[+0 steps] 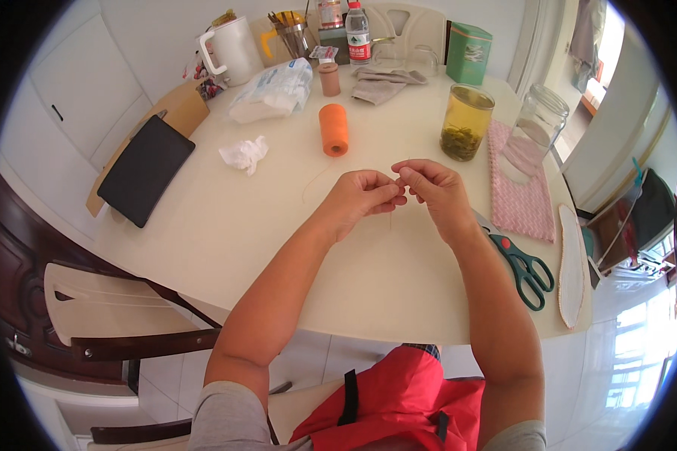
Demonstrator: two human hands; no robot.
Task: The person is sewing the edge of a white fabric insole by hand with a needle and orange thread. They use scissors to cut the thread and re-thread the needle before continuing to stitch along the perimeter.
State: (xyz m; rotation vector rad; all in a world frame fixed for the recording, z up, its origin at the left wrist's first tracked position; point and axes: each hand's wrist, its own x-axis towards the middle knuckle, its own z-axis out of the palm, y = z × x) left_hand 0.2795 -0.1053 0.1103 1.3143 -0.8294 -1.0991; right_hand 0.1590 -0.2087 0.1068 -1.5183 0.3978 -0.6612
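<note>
Over the table, my left hand (370, 193) pinches a thin orange thread (391, 221), whose end hangs below the fingers. Touching it on the right, my right hand (431, 183) has thumb and index finger closed on something thin, perhaps a needle, its tip just showing above them. A spool of orange thread (333, 127) lies beyond my left hand, with a loose strand curving from it toward that wrist. Green-handled scissors (522, 265) lie beside my right forearm, the blades partly hidden by it. A white insole with a stitched edge (571, 265) lies at the table's right edge.
A glass of tea (467, 123) and a glass jar (536, 132) stand at the right, near a pink cloth (522, 191). Crumpled tissue (245, 154) and a black pouch (146, 170) are at the left. A white pitcher (234, 51), plastic bottle (357, 35) and green tin (469, 53) stand behind.
</note>
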